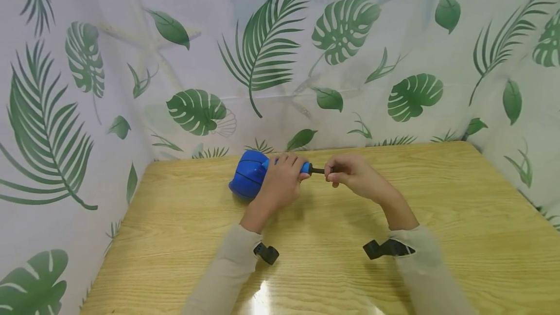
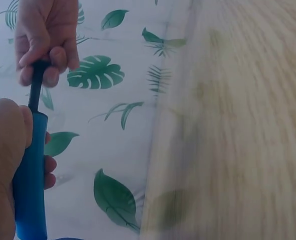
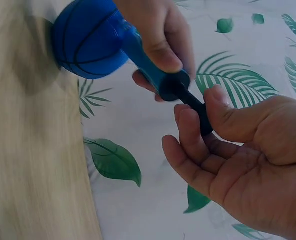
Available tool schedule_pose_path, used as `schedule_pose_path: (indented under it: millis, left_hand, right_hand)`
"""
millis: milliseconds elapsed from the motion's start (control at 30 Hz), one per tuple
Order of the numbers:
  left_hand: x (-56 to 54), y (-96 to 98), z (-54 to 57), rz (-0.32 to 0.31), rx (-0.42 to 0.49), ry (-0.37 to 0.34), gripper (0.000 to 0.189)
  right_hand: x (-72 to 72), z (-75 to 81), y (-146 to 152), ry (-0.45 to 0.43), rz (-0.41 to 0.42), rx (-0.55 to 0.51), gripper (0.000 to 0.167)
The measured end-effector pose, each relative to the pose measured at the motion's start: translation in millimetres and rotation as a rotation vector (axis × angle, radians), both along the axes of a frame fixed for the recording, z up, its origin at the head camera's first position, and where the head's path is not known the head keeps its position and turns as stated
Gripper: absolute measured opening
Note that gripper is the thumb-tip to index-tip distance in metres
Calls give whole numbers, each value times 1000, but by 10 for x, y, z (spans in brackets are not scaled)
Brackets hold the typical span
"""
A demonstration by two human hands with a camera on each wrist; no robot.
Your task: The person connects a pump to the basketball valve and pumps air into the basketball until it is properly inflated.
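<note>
A blue ball with black basketball lines [image 1: 247,177] rests on the table, its outline uneven in the head view. Against it stands the end of a blue hand pump [image 2: 32,185], held level above the wood. My left hand [image 1: 282,179] grips the pump's barrel, fingers wrapped over it. From the barrel's other end sticks a black rod [image 1: 318,170]. My right hand [image 3: 248,150] pinches the black handle at the rod's tip between thumb and fingers. The joint between pump and ball is partly hidden behind the left hand in the head view.
A wooden table [image 1: 332,256] spreads under both arms. Behind it and at the sides hangs a white cloth [image 1: 280,125] printed with green leaves, close beyond the ball and hands. Black straps [image 1: 389,248] with small cameras sit on both wrists.
</note>
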State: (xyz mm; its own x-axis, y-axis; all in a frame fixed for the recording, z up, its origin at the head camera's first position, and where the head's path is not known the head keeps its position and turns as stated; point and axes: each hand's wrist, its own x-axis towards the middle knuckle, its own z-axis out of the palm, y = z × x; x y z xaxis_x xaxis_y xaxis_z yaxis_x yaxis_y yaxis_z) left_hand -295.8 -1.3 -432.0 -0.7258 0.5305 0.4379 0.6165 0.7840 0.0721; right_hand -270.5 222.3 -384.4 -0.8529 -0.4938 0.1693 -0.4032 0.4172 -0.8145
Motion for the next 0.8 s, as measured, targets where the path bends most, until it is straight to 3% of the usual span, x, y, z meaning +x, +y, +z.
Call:
schedule_pose_path:
  millis: [233,500,800]
  left_hand:
    - [48,66,-1,-45,12,-22,33]
    - [17,-10,17,-73,39,-34,35]
    - [-43,-100,50,-39,87,-71,36]
  right_hand:
    - [-11,-52,-98,-11,1,1,4]
    - [12,-34,-75,-27,40,14,4]
    - [101,191,276,-70,84,59,8]
